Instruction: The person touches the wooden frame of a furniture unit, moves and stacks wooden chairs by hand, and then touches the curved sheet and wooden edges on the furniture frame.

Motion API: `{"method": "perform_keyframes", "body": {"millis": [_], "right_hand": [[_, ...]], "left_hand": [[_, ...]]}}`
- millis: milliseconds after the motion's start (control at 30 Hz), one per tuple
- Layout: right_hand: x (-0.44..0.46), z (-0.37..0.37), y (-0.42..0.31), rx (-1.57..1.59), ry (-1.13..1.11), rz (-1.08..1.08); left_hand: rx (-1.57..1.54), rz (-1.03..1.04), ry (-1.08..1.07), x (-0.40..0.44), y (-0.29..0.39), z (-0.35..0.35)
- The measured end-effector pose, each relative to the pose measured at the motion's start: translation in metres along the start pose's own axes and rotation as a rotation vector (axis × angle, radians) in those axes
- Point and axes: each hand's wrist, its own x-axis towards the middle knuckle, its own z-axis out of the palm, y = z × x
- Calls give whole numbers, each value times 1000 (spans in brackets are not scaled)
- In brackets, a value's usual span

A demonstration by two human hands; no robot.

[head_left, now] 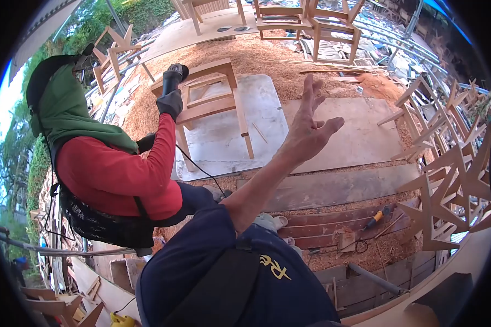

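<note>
My left hand (311,128) is raised in front of me at the end of a bare forearm. Its fingers are stretched out and the thumb stands apart, with nothing in the grasp. Behind it a wooden sheet (354,131) lies on the ground. To the left, a co-worker in a red top (120,163) and green hood holds a dark angle grinder (172,82) in a gloved hand (170,103). That tool is over a wooden chair frame (213,109), which stands on a pale board (262,98). My right hand is out of sight.
Star-shaped wooden chair parts (447,191) are piled at the right. More chair frames (333,32) stand at the back. Sawdust (202,49) covers the ground. A yellow-and-black power tool (377,217) lies on planks at the lower right. The grinder's cord (199,168) hangs by the co-worker.
</note>
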Motion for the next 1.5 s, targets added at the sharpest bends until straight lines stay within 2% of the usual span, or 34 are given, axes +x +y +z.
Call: {"method": "perform_keyframes", "body": {"millis": [67, 133, 200, 267, 300, 400, 500, 600, 633, 733, 800, 900, 967, 1167, 1267, 1300, 1400, 1500], "right_hand": [[-14, 21, -63, 303, -299, 25], [-41, 73, -83, 300, -571, -83], [-93, 198, -36, 628, -907, -114], [-122, 193, -110, 824, -1158, -129], [-134, 191, -140, 865, -1184, -165], [-154, 183, -205, 960, -1262, -264], [-162, 181, -249, 1022, -1340, -329], [-165, 167, -283, 1010, -1402, -397], [-168, 163, -289, 974, -1387, -479], [-179, 145, -299, 1017, -1490, -426], [-193, 145, -293, 1063, -1526, -452], [-205, 147, -280, 1104, -1497, -490], [-206, 142, -270, 1081, -1490, -535], [-191, 132, -252, 1032, -1519, -356], [-194, 135, -239, 1030, -1425, -364], [-194, 135, -235, 1021, -1422, -352], [-197, 132, -222, 988, -1432, -320], [-198, 123, -210, 938, -1440, -267]], "left_hand": [[96, 46, 23, -10, 8, -8], [268, 133, 57, -24, 16, -17], [545, 372, 137, -42, 18, -31], [901, 544, 158, -63, 16, -50], [903, 479, 162, -75, 13, -54], [118, -445, -110, -106, -1, -69], [235, -240, -37, -118, 18, -77], [242, 25, 298, -111, 43, -89], [406, 147, 383, -107, 52, -99], [753, 476, 625, -97, 81, -134], [797, 530, 781, -89, 94, -145], [268, 296, 736, -82, 91, -153], [420, 322, 668, -75, 78, -146], [683, 553, 454, -49, 77, -118], [512, 284, 365, -35, 68, -105], [220, 154, 317, -32, 58, -105], [371, 167, 258, -28, 44, -100], [319, 120, 230, -24, 39, -95]]}}
